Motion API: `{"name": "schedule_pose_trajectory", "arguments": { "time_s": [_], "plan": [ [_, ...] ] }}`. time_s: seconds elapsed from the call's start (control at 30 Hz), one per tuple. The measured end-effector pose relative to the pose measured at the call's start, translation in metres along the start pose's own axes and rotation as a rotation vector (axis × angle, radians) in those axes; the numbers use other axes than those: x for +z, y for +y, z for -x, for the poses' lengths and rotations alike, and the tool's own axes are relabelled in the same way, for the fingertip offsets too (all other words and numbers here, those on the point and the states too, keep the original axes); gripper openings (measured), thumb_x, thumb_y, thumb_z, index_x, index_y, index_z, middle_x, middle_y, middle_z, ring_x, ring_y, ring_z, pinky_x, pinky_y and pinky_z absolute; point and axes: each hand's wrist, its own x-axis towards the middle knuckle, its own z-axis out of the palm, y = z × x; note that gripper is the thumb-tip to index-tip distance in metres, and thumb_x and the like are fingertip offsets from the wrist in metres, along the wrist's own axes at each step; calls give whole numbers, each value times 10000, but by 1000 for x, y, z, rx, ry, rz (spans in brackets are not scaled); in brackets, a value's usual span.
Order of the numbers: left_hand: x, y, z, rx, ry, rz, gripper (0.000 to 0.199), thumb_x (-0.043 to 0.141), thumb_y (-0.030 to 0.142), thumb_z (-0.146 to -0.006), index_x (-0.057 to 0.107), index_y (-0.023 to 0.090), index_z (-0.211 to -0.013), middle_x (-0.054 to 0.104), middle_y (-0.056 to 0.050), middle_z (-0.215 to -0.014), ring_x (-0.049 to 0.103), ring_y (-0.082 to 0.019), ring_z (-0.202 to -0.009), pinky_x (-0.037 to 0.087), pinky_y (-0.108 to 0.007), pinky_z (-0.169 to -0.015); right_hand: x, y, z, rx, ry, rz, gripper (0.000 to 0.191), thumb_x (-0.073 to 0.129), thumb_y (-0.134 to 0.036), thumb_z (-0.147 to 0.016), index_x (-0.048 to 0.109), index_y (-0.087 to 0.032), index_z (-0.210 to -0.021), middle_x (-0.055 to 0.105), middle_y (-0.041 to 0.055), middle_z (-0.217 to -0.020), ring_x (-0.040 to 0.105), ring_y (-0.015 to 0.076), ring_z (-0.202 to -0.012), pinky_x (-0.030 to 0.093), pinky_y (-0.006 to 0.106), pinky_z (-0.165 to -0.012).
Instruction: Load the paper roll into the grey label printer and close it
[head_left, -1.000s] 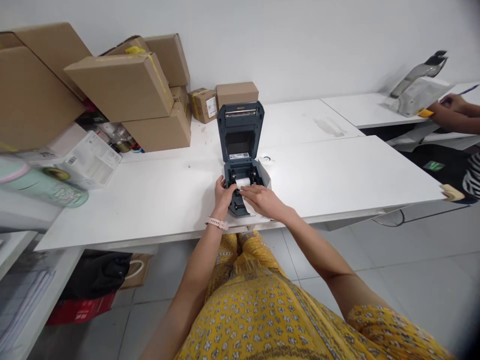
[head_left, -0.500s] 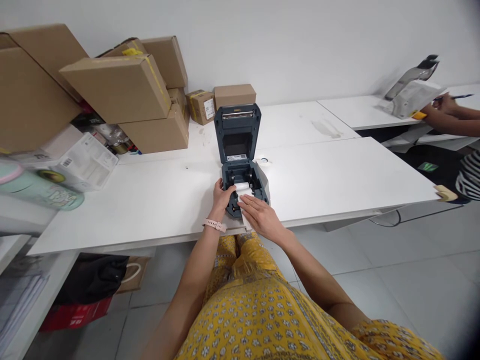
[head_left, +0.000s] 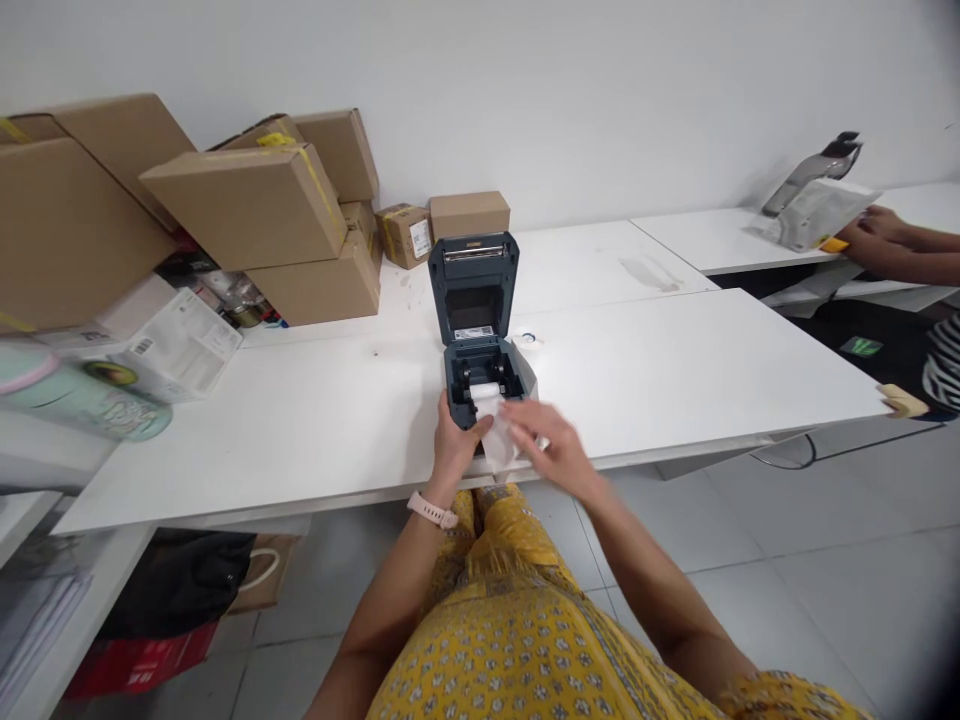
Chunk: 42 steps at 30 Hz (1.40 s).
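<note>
A dark blue-grey label printer [head_left: 455, 385] stands at the table's front edge with its lid [head_left: 474, 285] raised. A small roll of white label paper [head_left: 487, 391] sits inside, and its loose strip [head_left: 499, 445] hangs over the printer's front. My left hand [head_left: 454, 440] grips the front left corner of the printer, its thumb pressed on the strip's left edge. My right hand [head_left: 551, 440], blurred by motion, is at the right edge of the strip with its fingers apart. Whether its fingertips touch the paper is hard to make out.
Stacked cardboard boxes [head_left: 247, 215], a white box [head_left: 176, 345] and a mint-green bottle [head_left: 90, 395] occupy the left. Behind the printer are two smaller boxes [head_left: 470, 214]. At the right, another person's hands [head_left: 885, 228] are by a clear-and-white packet [head_left: 821, 212].
My left thumb has moved from beside the roll down to the printer's front edge. My right hand has lifted off the paper and shifted right. More of the strip shows, and the view has tilted up.
</note>
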Motion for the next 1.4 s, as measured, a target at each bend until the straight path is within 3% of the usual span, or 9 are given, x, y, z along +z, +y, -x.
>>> {"name": "schedule_pose_trajectory", "arguments": {
  "time_s": [0.1,0.17,0.3,0.4,0.53,0.9,1.13,1.27,1.4],
  "plan": [
    [-1,-1,23,-47,-8,-4,1034,918,365,-727,379,253,-1602,620,-147,-1518,597,-322,-1412,472,-441,-1180,-39,15,-73,98,335,-17,421,440,-523,-1082,708,-354,-1359,702,59,-1439,591,310,-1418,431,560,-1239],
    [-2,1,32,-61,-29,-3,1071,902,372,-747,320,254,-1638,573,-156,-1574,566,-324,-1450,453,-446,-1206,-56,33,-137,109,405,-49,546,376,-641,-1072,661,-327,-1415,632,64,-1523,470,322,-1518,321,553,-1300],
    [-4,-1,39,-84,-60,37,1129,891,384,-743,253,266,-1668,542,-158,-1606,534,-330,-1487,437,-470,-1233,-57,61,-243,189,199,-164,846,334,-863,-964,675,-203,-1367,640,126,-1502,481,359,-1493,331,545,-1281],
    [-6,-9,38,-83,-79,108,1193,913,371,-700,231,286,-1676,561,-153,-1591,529,-329,-1495,435,-475,-1243,-51,63,-269,282,-4,-306,887,330,-878,-952,713,-148,-1282,692,159,-1432,575,349,-1406,383,516,-1247],
    [-6,-19,38,-80,-108,174,1221,929,369,-682,227,305,-1680,555,-145,-1600,535,-317,-1492,411,-471,-1266,-51,52,-229,200,2,-337,681,344,-719,-1038,714,-202,-1280,688,89,-1447,587,288,-1378,391,476,-1239],
    [1,-19,52,-42,-58,248,1370,979,476,-635,146,257,-1700,408,-227,-1687,496,-367,-1510,418,-495,-1246,-4,40,-33,-43,141,-154,347,462,-413,-1099,770,-306,-1217,740,84,-1374,613,268,-1381,479,542,-1195],
    [-3,-21,53,-28,-60,308,1239,845,632,-770,113,291,-1710,213,-162,-1788,361,-332,-1604,374,-459,-1284,23,48,-4,61,133,-192,390,436,-429,-1104,722,-298,-1335,649,93,-1520,484,271,-1533,376,578,-1289],
    [3,-9,48,-83,-2,286,1126,824,612,-806,219,263,-1688,373,-162,-1726,454,-319,-1550,434,-430,-1249,29,49,2,326,173,-366,576,558,-579,-1033,528,-337,-1555,413,52,-1720,358,282,-1614,277,558,-1344],
    [4,-2,47,-28,-28,230,953,836,576,-800,418,251,-1593,580,-153,-1561,596,-317,-1412,508,-449,-1173,32,50,6,517,123,-562,817,644,-656,-959,362,-333,-1654,383,44,-1736,379,279,-1604,313,505,-1337]
  ]
}}
